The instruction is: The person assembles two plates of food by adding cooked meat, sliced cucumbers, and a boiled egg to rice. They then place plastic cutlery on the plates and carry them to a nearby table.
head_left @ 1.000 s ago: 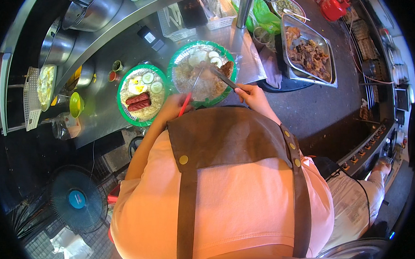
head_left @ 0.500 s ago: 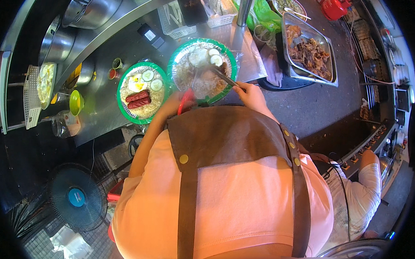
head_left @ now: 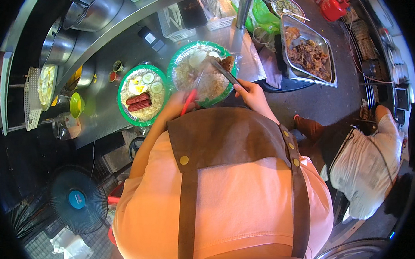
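My left hand point(head_left: 174, 105) is closed around red-handled scissors point(head_left: 189, 102), whose blades, blurred, reach over the right-hand plate point(head_left: 174, 58). My right hand point(head_left: 252, 95) grips dark-handled tongs point(head_left: 226, 75). A browned piece of meat point(head_left: 227, 62) shows by the tongs' end, above the plate's right side. That green-rimmed plate holds rice, a pale egg and cucumber slices, partly covered by the tools. Beside it, a second green-rimmed plate point(head_left: 121, 98) carries rice, two red sausages point(head_left: 138, 102), an egg point(head_left: 137, 85) and cucumber slices point(head_left: 156, 87).
Right of the counter stands a metal tray of cooked meat point(head_left: 308, 55). Cutlery baskets point(head_left: 177, 28) line the back, near a metal post point(head_left: 245, 11). A green bowl point(head_left: 76, 104) and a fan point(head_left: 77, 198) are at left. Another person point(head_left: 368, 169) bends at the right.
The tongs have shifted slightly right, and the meat now shows more plainly beside them. The scissors have moved a little. The other person has come further into view at the right.
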A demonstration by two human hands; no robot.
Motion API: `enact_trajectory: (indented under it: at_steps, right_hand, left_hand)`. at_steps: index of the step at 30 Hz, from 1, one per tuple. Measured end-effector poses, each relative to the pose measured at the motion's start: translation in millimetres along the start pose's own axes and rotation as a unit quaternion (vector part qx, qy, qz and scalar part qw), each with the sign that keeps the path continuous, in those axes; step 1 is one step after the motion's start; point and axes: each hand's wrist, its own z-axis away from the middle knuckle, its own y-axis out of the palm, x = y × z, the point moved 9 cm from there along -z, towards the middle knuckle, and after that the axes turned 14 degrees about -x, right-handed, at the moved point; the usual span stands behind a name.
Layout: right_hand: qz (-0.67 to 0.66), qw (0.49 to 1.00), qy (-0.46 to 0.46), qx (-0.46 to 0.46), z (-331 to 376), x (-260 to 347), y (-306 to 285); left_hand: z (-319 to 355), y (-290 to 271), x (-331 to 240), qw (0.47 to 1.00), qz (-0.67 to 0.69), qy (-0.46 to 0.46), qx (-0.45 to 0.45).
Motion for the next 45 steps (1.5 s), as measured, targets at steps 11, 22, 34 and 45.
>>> enact_trajectory:
  at_steps: [11, 22, 34, 45]
  right_hand:
    - [-0.052, 0.998, 0.026, 0.024, 8, -29, -6]
    - [0.134, 0.990, -0.028, 0.045, 2, -14, -2]
    - [0.247, 0.968, -0.032, 0.014, -1, -16, 9]
    - [0.020, 0.998, 0.056, 0.032, -8, -27, -3]
  left_hand:
    - [0, 6, -4, 0.997, 0.045, 0.062, -0.015]
    - [-16, 12, 46, 1.000, 0.000, -0.031, 0.002]
    - [-32, 12, 39, 0.999, -0.027, -0.009, 0.018]
    - [-6, 9, 14, 0.989, -0.140, 0.034, 0.029]
